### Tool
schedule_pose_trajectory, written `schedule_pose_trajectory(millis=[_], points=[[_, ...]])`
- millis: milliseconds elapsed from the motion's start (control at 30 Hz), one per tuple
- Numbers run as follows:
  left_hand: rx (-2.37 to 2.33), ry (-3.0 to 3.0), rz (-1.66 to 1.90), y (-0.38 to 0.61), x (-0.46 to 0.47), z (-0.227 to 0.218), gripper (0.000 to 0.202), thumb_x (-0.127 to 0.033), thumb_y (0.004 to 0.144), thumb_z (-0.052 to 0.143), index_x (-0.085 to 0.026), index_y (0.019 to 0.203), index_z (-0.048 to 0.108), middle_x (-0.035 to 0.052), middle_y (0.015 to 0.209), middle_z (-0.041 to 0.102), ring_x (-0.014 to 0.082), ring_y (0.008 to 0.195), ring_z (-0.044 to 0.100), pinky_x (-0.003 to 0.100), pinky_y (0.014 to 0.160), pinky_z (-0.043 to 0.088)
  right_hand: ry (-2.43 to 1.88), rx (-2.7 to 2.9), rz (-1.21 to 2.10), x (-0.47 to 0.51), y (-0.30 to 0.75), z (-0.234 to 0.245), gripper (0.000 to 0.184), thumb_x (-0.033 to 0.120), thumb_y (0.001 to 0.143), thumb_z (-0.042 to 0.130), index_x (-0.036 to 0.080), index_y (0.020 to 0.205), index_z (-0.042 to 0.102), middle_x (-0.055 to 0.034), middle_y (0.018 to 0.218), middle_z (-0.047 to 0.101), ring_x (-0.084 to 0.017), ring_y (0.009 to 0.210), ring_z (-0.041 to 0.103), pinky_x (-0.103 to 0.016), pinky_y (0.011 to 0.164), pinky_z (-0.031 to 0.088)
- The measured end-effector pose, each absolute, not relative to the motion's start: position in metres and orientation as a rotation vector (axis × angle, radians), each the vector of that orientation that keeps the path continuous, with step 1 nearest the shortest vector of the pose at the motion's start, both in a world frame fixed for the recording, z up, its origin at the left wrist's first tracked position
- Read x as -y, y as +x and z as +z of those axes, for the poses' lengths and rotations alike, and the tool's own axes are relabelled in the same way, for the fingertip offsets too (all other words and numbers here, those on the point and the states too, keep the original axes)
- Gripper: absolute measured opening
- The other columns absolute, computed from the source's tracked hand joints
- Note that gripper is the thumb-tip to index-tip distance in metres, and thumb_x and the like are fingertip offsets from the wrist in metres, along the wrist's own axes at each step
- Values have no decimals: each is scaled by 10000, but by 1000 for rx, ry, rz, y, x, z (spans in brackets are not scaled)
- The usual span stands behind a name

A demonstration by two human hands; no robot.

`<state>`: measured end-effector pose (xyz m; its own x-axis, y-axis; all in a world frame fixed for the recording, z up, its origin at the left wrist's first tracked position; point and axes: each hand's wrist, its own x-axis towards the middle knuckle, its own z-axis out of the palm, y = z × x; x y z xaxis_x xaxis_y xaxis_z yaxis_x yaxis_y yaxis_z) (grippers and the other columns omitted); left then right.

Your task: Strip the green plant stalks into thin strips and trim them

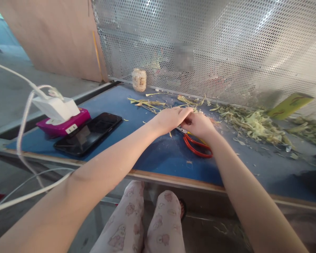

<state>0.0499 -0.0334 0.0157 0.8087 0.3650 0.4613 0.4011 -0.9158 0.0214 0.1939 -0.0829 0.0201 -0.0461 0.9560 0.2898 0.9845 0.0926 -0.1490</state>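
Note:
My left hand [171, 117] and my right hand [200, 124] meet above the blue tabletop, their fingers bent inward and pressed close together. Whatever sits between the fingertips is hidden by the hands. Just below my right hand lies a pair of red-handled scissors [198, 149], its blades partly covered by the hand. Thin dried plant stems [150, 103] are spread on the table to the left of and beyond my hands. A heap of pale green dried plant pieces [255, 124] lies to the right.
A black phone [89, 133] lies beside a pink power strip [65, 124] with a white charger [56, 107] and cables at the left. A jar [139, 80] stands near the perforated metal panel [226, 42]. A yellow-green card [291, 105] leans at the right.

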Motion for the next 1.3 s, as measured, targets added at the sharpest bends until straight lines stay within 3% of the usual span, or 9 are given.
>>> schedule_pose_trajectory(millis=[333,800,1300], points=[[704,-3039,-923,46,26,12,550,-158,795,400,-177,1319,233,83,955,618,174,883,575,278,735,440,-1861,1971,-58,86,193,24,154,263,691,421,192,621,538,7,538,509,-106,491,390,-231,478,248],[696,-3090,-1250,42,24,12,523,-76,759,431,-144,1261,303,40,834,645,115,727,570,233,671,422,-1911,1965,-42,85,193,22,189,281,721,409,201,625,552,4,564,525,-112,499,394,-231,487,257],[717,-3157,-1564,46,15,1,518,-86,732,480,-122,1228,337,36,772,657,104,678,575,244,678,434,-1820,1960,19,84,192,20,205,330,787,382,211,776,549,-7,632,560,-116,518,434,-224,520,294]])
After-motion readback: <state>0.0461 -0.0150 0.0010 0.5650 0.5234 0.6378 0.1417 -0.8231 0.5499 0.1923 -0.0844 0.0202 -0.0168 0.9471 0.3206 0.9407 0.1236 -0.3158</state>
